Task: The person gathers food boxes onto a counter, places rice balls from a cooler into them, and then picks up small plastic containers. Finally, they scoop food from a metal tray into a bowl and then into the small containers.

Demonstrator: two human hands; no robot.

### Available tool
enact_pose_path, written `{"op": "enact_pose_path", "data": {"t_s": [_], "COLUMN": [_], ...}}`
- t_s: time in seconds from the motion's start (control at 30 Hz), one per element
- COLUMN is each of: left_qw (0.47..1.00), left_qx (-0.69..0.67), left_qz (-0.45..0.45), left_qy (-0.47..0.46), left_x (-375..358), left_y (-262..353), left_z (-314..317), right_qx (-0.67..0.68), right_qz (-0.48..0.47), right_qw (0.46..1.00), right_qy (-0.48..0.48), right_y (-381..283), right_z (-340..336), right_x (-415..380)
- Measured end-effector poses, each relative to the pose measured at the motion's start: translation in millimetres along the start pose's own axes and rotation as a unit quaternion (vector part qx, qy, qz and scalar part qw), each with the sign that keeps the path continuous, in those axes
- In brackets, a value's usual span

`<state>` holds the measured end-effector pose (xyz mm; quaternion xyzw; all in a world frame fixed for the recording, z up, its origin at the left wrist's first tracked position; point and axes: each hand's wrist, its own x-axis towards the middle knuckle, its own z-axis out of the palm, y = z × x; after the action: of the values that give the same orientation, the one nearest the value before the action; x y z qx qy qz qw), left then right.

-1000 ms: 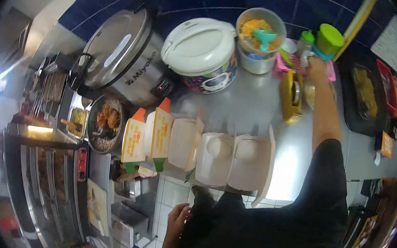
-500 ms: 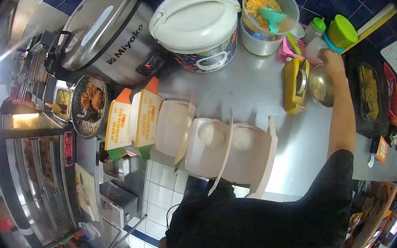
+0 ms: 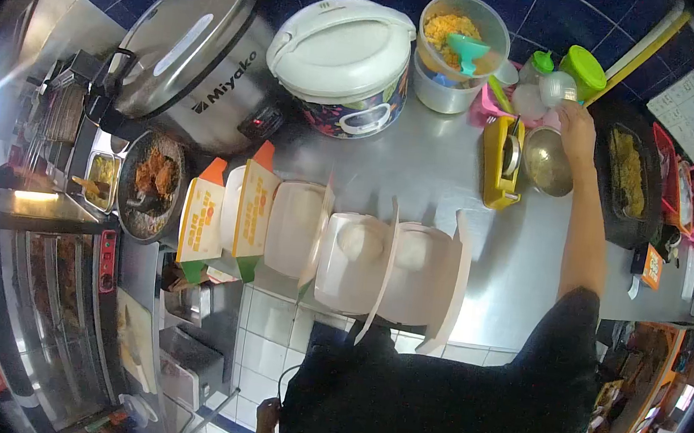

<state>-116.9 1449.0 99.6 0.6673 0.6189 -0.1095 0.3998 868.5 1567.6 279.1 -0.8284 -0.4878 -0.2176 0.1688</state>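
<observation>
Right now your right hand point(image 3: 578, 127) is stretched far out to the back of the steel desk point(image 3: 445, 172), its arm running up from the black sleeve at the desk's front edge. Your fingers curl around a small clear jar point(image 3: 557, 88), which sits raised at the fingertips just above the round metal bowl point(image 3: 548, 160); how tightly they press on it is too small to tell. That bowl stands on the desk just beside the yellow tape dispenser point(image 3: 498, 161), between it and the dark tray of fried food point(image 3: 627, 174) on your right. Behind the jar you have a green-lidded container point(image 3: 583, 72), a smaller green-capped bottle point(image 3: 537, 66) and a pink basket point(image 3: 494, 103). Further left along the back stand a tub of orange shreds with a teal scoop point(image 3: 463, 38), a white-lidded rice cooker point(image 3: 345, 60) and a big steel cooker marked Miyako point(image 3: 194, 65). Nearer you, a row of open white food boxes point(image 3: 360, 256) lies along the front of the desk, two of them holding mounds of rice, with orange-printed boxes point(image 3: 228, 217) at their left end. Your left hand point(image 3: 266, 415) hangs low by your side, well apart from the desk, and you cannot tell whether its fingers are spread or closed.
</observation>
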Motion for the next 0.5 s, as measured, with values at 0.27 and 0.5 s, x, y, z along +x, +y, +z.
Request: {"op": "enact_pose_path", "data": {"t_s": [0.27,0.5], "left_qw": [0.985,0.955], "left_qx": [-0.135,-0.281], "left_qz": [-0.110,-0.096], "left_qy": [-0.015,0.017], "left_x": [29,65], "left_y": [-1,-1], "left_z": [0,-3], "right_qx": [0.305,0.450], "right_qz": [-0.010,-0.191], "right_qw": [0.952,0.872], "right_qy": [0.015,0.038], "right_y": [-181,-330], "right_z": [-147,-206], "right_x": [-40,-100]}}
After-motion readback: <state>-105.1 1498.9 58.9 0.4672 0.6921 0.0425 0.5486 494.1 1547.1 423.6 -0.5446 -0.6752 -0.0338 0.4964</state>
